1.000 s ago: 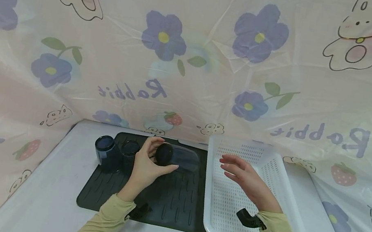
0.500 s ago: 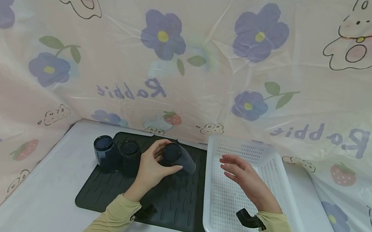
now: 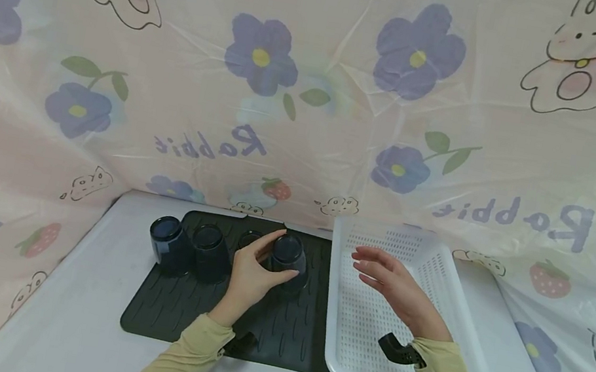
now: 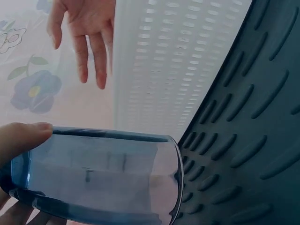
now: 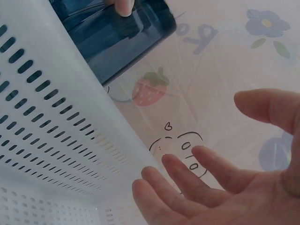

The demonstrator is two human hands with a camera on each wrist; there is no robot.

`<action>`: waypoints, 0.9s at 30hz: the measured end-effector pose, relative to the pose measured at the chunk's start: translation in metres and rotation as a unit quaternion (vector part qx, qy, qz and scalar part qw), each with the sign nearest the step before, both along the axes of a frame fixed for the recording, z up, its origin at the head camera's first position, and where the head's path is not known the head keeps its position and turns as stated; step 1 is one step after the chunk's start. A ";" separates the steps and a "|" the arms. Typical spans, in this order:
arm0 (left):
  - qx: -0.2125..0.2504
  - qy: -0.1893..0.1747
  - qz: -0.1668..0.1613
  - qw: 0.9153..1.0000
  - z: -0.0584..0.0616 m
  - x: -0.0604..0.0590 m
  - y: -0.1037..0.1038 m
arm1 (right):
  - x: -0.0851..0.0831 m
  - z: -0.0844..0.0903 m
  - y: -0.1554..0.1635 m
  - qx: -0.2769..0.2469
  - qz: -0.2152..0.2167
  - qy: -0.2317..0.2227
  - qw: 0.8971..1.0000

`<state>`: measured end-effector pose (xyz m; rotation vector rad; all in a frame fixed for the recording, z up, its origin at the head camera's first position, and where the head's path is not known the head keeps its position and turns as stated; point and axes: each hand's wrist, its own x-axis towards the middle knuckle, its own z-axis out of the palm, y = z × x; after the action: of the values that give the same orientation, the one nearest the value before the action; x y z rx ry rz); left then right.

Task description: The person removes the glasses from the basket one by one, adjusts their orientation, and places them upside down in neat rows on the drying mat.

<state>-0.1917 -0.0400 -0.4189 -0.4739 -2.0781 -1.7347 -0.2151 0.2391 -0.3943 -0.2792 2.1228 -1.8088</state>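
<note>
My left hand (image 3: 254,275) grips a dark blue glass (image 3: 289,264) near its base, thumb on one side and fingers on the other. In the left wrist view the held glass (image 4: 108,176) is see-through, its mouth end toward the black drying mat (image 4: 248,117); whether it touches the mat I cannot tell. Two similar glasses, a left one (image 3: 167,246) and a right one (image 3: 211,254), stand on the mat's left part. Another glass (image 3: 249,238) is partly hidden behind my left hand. My right hand (image 3: 396,290) hovers over the white basket (image 3: 333,305), fingers extended, holding nothing.
The slotted plastic basket stands directly right of the mat, on a white table (image 3: 68,298). A patterned curtain (image 3: 320,130) rises behind the table and along its sides.
The glass in my left hand has turned from lying tilted toward upright, mouth down, and moved slightly right. A glass behind that hand has come into view. My right hand stays put.
</note>
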 end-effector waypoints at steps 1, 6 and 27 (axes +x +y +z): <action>0.001 0.002 0.001 1.000 -0.001 -0.001 0.001 | 0.000 0.000 0.000 -0.001 0.000 0.000 1.000; -0.002 0.004 0.013 1.000 -0.015 -0.008 0.005 | 0.000 -0.001 0.000 -0.005 0.003 0.002 1.000; -0.018 0.006 0.032 0.999 -0.057 -0.033 0.020 | 0.000 -0.001 0.000 -0.009 0.013 0.011 1.000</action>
<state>-0.2245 -0.0198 -0.4762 -0.4228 -2.0967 -1.6581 -0.2150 0.2394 -0.3952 -0.3311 2.1095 -1.8181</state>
